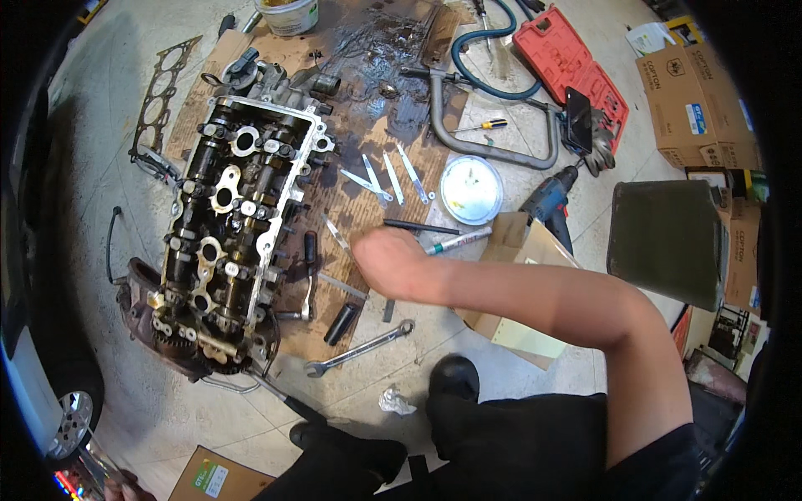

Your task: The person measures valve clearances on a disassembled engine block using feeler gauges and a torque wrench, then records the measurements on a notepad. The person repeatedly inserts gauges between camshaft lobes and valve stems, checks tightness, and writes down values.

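My right hand (388, 263) is closed above the cardboard sheet (347, 196), its fingertips hidden beneath it. A thin metal strip (336, 233), like a feeler gauge blade, meets the curled fingers; whether it is pinched does not show. Several similar thin strips (393, 177) lie beyond the hand, and another strip (342, 286) lies on its near side. To the left stands an engine cylinder head (230, 219) with its camshafts exposed. At the lower left edge, my left hand (125, 491) is partly cut off, closed beside a shiny metal piece I cannot make out.
Around the hand lie a black pen (422, 226), a marker (458, 241), a round lid (471, 191), a ratchet (310, 271), a black socket (341, 324) and a combination wrench (361, 348). A drill (547, 204), hacksaw (493, 154) and red case (572, 71) are farther right.
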